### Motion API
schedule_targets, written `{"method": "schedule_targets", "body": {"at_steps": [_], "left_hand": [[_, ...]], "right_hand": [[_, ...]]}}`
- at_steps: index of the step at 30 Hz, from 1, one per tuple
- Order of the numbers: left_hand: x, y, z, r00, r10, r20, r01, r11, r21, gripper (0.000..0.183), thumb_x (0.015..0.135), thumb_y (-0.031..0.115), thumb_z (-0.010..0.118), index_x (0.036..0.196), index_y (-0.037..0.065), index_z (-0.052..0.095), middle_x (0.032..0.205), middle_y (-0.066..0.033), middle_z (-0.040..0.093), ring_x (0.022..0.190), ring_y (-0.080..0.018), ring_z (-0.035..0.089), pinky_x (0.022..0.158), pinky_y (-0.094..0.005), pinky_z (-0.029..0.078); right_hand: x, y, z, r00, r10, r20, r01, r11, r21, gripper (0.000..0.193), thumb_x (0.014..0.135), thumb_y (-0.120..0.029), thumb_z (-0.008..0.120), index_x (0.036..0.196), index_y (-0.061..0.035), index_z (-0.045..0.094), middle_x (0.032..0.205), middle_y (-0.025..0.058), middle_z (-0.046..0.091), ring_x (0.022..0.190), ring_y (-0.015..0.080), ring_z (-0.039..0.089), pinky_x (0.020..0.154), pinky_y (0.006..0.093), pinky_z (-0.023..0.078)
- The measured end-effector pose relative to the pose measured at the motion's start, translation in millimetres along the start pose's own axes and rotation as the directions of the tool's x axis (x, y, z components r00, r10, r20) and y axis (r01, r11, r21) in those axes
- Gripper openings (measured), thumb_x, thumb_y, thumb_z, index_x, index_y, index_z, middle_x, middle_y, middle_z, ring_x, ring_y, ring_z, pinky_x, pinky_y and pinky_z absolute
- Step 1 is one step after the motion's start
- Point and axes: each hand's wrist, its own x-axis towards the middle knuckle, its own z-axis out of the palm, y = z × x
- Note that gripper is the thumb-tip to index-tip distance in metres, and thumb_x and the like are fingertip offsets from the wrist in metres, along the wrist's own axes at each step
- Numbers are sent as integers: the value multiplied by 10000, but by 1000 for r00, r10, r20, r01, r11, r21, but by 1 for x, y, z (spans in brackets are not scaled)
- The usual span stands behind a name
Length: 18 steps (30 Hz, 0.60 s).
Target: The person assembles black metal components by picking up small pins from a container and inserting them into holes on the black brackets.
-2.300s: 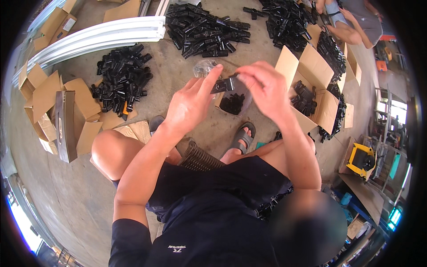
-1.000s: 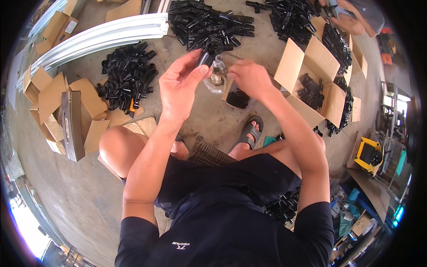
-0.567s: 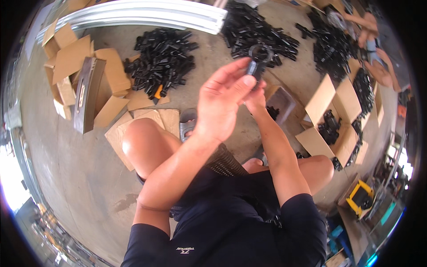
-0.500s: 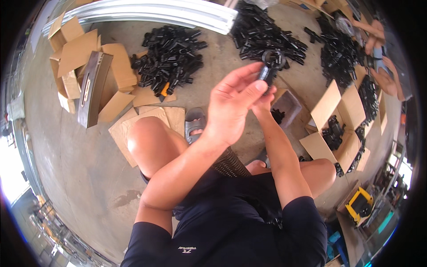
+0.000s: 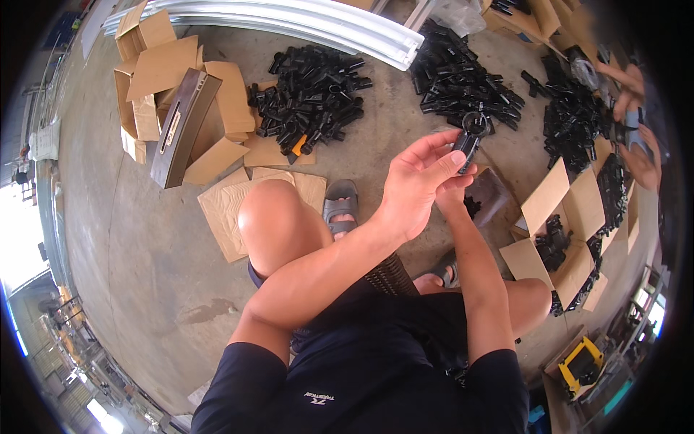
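Left hand (image 5: 418, 182) pinching black ringed part (image 5: 470, 145), right hand (image 5: 452, 194) partly hidden

The left hand (image 5: 408, 192) hides much of the right hand (image 5: 453, 193) and the lower end of a black ring-ended fitting (image 5: 469, 145); the frame crops pale metal profiles (image 5: 289, 27) above and a co-worker (image 5: 631, 82) at right.

Site: workshop. Clock centred on the worker (image 5: 361, 354), 12 ahead. From where I stand: concrete floor (image 5: 137, 246), stained at 9. Directly on it, three heaps of loose black parts, at 11 (image 5: 314, 98), 12 to 1 (image 5: 463, 83) and 1 to 2 (image 5: 571, 119). Long pale metal profiles (image 5: 275, 25) at 11. Open cardboard cartons at 10 (image 5: 163, 69) and 2 (image 5: 580, 199). Co-worker (image 5: 640, 163) at 2. Yellow-framed item (image 5: 573, 376) near 4. Metal-framed clutter (image 5: 69, 325) at 9, detail too small to read.
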Motion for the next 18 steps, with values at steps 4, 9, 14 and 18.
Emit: {"method": "schedule_targets", "body": {"at_steps": [4, 9, 14, 18], "left_hand": [[6, -11, 0, 1000, 13, 22, -12, 999, -44, 358, 999, 18, 657, 1350, -26, 601, 1149, -165, 738, 1000, -280, 749, 913, -389, 637], [4, -13, -4, 998, -36, 50, 37, 999, -21, 328, 1022, 54, 638, 1342, -6, 609, 1166, -153, 727, 1052, -276, 738, 916, -377, 638], [-6, -24, 4, 994, -81, 77, 79, 996, 32, 348, 1023, 83, 647, 1356, -9, 601, 1187, -119, 719, 1063, -261, 731, 919, -352, 629], [-11, -38, 10, 988, -122, 89, 113, 988, 102, 325, 1042, 93, 618, 1357, 16, 595, 1217, -129, 716, 1102, -269, 727, 967, -381, 617]], "right_hand": [[9, 10, -47, 942, -324, -84, 261, 868, -423, 201, 942, -200, 649, 1076, -67, 718, 908, 184, 718, 902, 416, 695, 815, 495, 559], [-42, -112, -132, 895, -348, -280, 308, 935, -177, 105, 926, -52, 692, 1004, -13, 750, 923, 157, 721, 816, 284, 705, 739, 373, 547], [-108, -146, -155, 893, -282, -352, 378, 893, 245, 162, 955, 31, 688, 1106, 4, 743, 942, 53, 712, 808, 82, 638, 708, 233, 521], [-118, -123, -147, 840, -353, -413, 482, 834, 268, 189, 933, 67, 700, 1107, 1, 735, 969, 69, 730, 787, 97, 661, 714, 236, 536]]}}
